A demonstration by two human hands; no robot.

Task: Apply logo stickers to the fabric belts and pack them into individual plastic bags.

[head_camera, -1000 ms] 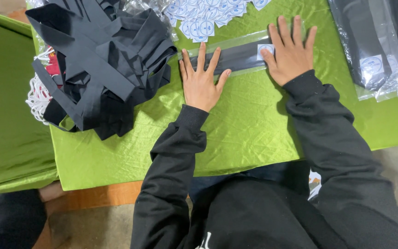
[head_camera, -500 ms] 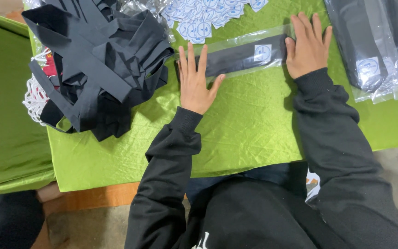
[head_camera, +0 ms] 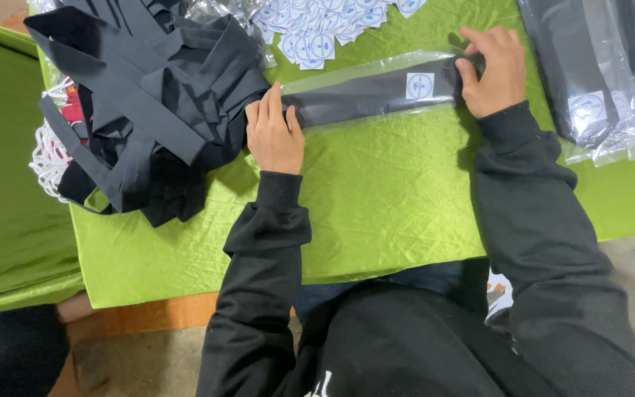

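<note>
- Looking down from the head view, the left hand point(head_camera: 275, 136) lies flat, fingers together, pressing the left end of a long clear sleeve point(head_camera: 376, 92) with a dark folded piece inside; the sleeve lies across the green worktop point(head_camera: 376, 198).
- At the sleeve's right end, the right hand point(head_camera: 495, 70) curls its fingers over the edge and seems to pinch it; how firm that pinch is I cannot tell.
- If the flat palm slackens, the slick plastic could slide on the shiny cloth and the dark piece bunch up inside.
- A heap of loose black fabric strips point(head_camera: 148, 110) touches the left hand, so a strip could snag under the wrist and drag along.
- Just beyond the sleeve lie round-marked white stickers point(head_camera: 310, 44); a sweep of the sleeve could scatter them.
- Finished packed sleeves point(head_camera: 589, 73) lie near the right forearm, which could nudge them toward the worktop's edge.
</note>
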